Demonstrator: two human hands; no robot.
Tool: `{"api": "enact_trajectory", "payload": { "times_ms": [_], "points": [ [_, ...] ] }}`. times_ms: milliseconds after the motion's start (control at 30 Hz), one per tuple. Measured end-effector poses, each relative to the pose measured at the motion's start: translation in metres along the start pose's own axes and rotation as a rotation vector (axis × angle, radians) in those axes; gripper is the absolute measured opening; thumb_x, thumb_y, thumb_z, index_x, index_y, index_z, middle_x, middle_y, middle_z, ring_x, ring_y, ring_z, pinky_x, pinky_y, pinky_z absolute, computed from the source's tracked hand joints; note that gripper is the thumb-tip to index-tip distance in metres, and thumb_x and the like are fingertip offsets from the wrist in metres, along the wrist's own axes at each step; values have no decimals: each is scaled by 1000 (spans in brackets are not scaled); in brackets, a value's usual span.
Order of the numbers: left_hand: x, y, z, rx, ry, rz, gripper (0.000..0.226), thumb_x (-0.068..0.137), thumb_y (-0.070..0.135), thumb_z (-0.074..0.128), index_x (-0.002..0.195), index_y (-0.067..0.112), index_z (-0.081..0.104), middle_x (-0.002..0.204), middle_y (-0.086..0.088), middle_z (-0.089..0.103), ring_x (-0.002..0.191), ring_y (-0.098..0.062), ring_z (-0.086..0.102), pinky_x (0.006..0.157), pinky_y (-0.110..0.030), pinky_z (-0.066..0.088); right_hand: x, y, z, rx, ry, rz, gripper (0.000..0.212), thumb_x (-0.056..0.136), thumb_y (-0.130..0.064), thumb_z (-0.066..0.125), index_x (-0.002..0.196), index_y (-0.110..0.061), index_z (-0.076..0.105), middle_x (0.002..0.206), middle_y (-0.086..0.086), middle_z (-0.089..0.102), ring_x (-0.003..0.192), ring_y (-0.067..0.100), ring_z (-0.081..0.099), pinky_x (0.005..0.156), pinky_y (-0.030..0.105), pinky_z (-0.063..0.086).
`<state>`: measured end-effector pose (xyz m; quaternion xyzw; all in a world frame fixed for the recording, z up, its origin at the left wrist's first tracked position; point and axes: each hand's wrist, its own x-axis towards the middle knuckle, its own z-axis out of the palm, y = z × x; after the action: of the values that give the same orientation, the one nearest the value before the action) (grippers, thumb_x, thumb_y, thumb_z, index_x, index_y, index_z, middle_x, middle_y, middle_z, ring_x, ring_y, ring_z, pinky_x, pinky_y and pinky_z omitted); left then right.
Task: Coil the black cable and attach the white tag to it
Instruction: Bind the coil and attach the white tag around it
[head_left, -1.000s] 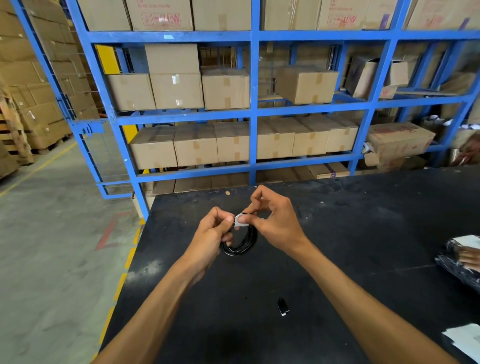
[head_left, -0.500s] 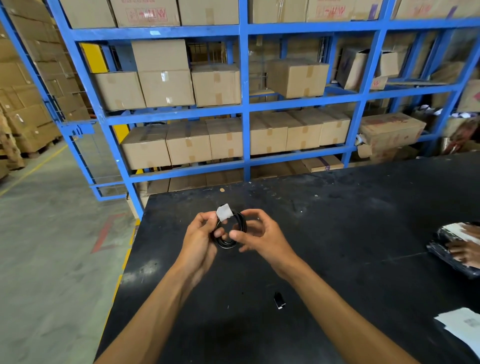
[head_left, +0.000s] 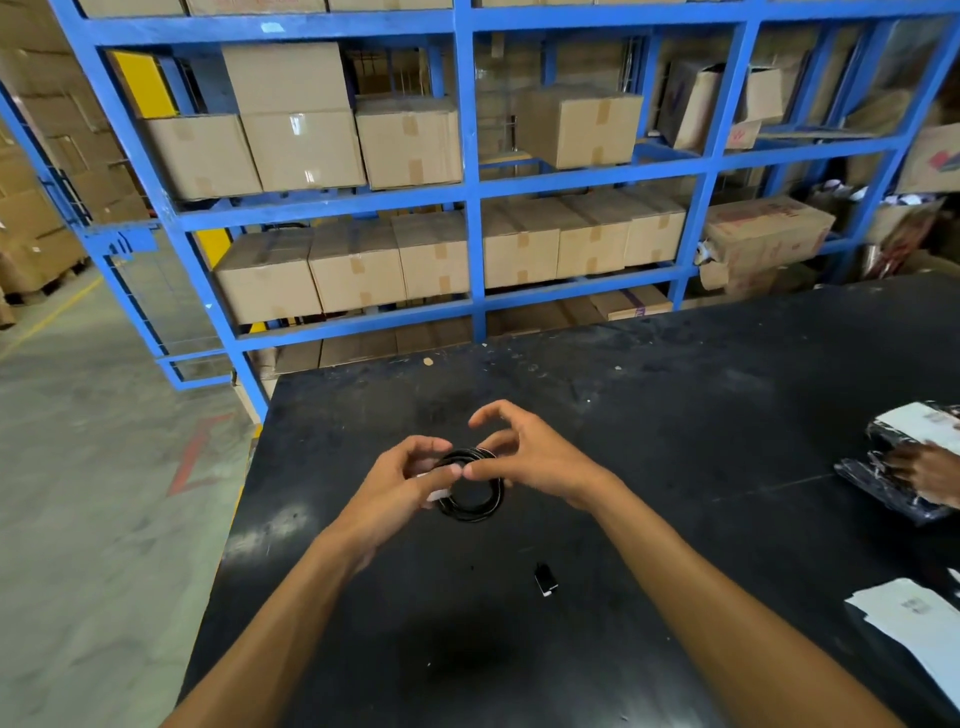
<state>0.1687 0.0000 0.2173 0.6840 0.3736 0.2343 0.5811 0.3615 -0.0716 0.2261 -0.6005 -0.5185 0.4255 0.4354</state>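
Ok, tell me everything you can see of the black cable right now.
The black cable is wound into a small round coil of several glossy loops with an open centre, held just above the black table. The left hand pinches its left side, where a bit of white tag shows. The right hand touches the upper right with thumb and forefinger, other fingers spread. Its ends and plugs are not visible.

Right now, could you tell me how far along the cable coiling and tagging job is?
Coiling looks done: the black cable sits in a neat round coil above the black table. In hand: both the left hand and right hand pinch the coil, with the white tag partly hidden under the left fingers. Left: I cannot tell whether the tag is fastened yet.
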Motion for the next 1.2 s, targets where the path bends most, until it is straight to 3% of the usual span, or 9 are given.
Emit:
{"api": "enact_trajectory", "payload": {
  "times_ms": [133,233,333,433,600,733,900,1033,1200],
  "points": [
    [7,-8,2,-24,82,-32,29,84,12,67,111,21,61,100,-8,70,85,-12,71,69,-25,55,2,11,5,75,74,-26,68,72,-33,88,127,-36,47,115,2,70,71,4,68,64,23,53],
    [9,-16,7,-91,172,-49,28,86,7,63,112,16,60,102,-6,70,84,-7,69,60,-18,54,1,27,16,109,107,-18,66,76,-22,86,129,-30,48,122,5,65,72,13,68,65,26,55],
    [13,-29,10,-73,153,-120,33,83,6,62,113,20,58,103,-1,69,93,-12,67,64,-23,54,5,46,26,165,166,15,50,82,-2,78,122,-20,54,113,17,70,74,20,68,72,39,58],
    [19,-43,12,10,39,-174,28,83,19,64,111,19,60,101,0,71,93,-14,68,71,-26,53,10,61,29,141,144,37,42,82,1,77,116,-13,59,105,18,73,71,17,68,68,33,58],
    [35,-68,15,12,65,-255,9,89,15,57,97,12,60,79,-2,64,65,-9,60,52,-21,46,19,97,18,288,114,102,25,89,-14,74,111,-17,62,91,4,76,72,18,70,58,28,56],
    [44,-85,15,-80,103,-384,4,89,10,55,91,13,57,76,-4,59,65,-16,55,53,-27,43,23,157,5,-133,289,246,16,92,-8,62,100,-19,68,91,4,74,80,18,66,69,26,50],
    [50,-95,26,-184,85,-485,8,88,4,52,89,11,56,74,-7,55,64,-19,54,54,-28,44,11,231,5,-613,47,376,49,84,9,56,124,-17,67,128,9,62,123,23,58,108,29,42],
    [52,-93,37,-310,33,-531,13,86,0,49,82,12,52,73,-7,51,62,-19,50,55,-30,42,14,253,8,-739,-53,343,60,79,12,53,126,-22,67,131,4,60,123,23,58,105,28,43],
    [56,-93,44,-410,18,-543,10,86,2,50,79,9,50,76,-8,51,57,-15,50,56,-30,45,20,267,15,-778,113,351,33,94,-8,56,115,-27,73,119,-1,72,111,22,66,91,31,50]
  ]
}}
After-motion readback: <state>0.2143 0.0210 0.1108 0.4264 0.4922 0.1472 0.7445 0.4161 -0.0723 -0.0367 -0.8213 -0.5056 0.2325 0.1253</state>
